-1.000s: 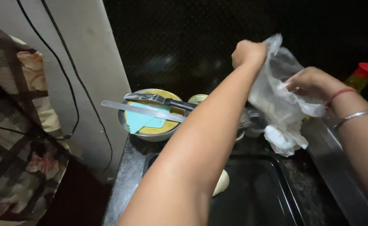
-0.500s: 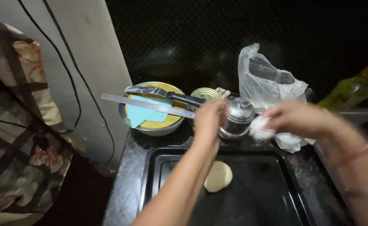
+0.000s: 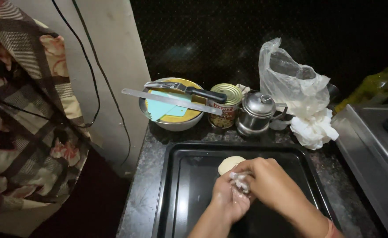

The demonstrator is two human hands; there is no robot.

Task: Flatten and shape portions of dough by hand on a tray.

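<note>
Head view: clear plastic wrap (image 3: 239, 183) pinched between fingers of left hand (image 3: 229, 198) and right hand (image 3: 269, 178), above black tray (image 3: 176, 194).

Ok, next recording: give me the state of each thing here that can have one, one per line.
Left hand: palm up, thin clear plastic piece against it.
Right hand: fingers closed on that plastic.
Dough disc: flat on black tray, partly hidden by hands.
Plastic bag: upright, mouth open.
Tin can: lid on.
Steel pot: lidded.
Steel bowl: covered; knife and ruler across it.
Bottle: capped, leaning.
</note>
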